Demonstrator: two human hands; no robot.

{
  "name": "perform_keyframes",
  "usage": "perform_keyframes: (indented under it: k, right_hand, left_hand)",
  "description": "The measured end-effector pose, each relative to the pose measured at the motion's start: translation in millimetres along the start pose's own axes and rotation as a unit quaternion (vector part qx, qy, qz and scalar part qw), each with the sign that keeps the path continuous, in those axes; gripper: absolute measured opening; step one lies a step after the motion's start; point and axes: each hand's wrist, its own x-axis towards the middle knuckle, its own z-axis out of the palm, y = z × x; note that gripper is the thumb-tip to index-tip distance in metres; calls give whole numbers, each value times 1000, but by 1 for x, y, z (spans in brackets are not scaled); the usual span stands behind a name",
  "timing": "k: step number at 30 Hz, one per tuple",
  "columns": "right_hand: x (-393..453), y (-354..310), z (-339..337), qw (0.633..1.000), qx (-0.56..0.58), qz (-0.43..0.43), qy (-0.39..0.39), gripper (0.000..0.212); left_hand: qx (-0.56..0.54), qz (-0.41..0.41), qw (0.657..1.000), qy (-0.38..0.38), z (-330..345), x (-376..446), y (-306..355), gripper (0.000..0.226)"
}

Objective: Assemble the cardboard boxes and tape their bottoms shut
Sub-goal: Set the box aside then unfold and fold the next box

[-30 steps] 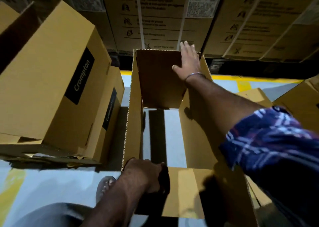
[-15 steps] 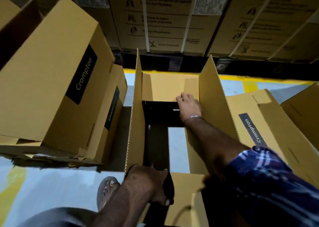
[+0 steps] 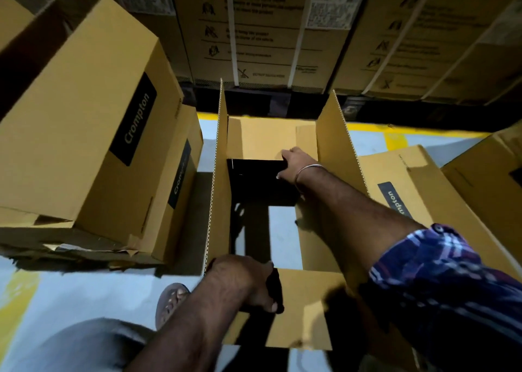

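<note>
Open cardboard box standing on the floor before me, side flaps upright. My right hand presses the far flap down, fingers curled over its edge. My left hand grips the near flap. Assembled boxes lie just to the left.

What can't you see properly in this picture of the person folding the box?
Head view only:
- Right hand fingertips: curled over the far flap, out of sight.
- Left hand fingers: hidden behind the near flap it grips.
- Print on the strapped cartons: blurred and too small to read.
- Any tape: none in view.
- Box interior under the far flap: lost in shadow.
</note>
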Motion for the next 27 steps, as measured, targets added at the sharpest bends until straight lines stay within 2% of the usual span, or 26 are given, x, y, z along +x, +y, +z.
perform_keyframes:
  k: [2,5,9,11,12,15,17,19,23,27]
  right_hand:
    - [-18,2,-15,1000,28,-6,-11,65]
    - [-57,1,-41,997,73,-33,16,45]
    - [-135,15,-77,978,75,-92,173,52]
    - [-177,35,-85,967,108,-51,226,62]
    - [-201,45,-84,968,131,-4,216,70]
    - [-255,70,-50,956,244,122,110,89]
    - [-277,63,-18,929,346,124,52,94]
    - [-282,48,7,914,389,95,66,92]
    - [-271,31,17,937,323,52,124,96]
    - [-274,22,17,967,233,44,95,100]
  left_hand:
    - [38,-60,997,33,9,-5,4,90]
    - [16,-40,999,-13,25,-2,11,92]
    - [-108,-49,993,-24,27,-4,2,89]
    - [-152,-55,987,-11,35,2,-2,86]
    - [-172,-64,983,-8,39,0,-2,83]
    - [-171,-92,980,-34,43,-2,0,91]
    - [-106,-101,989,-36,43,3,2,98]
    - [-12,-92,995,-27,45,6,5,103]
    - [21,-103,994,-30,50,3,13,101]
    - [19,-117,992,-32,53,6,13,106]
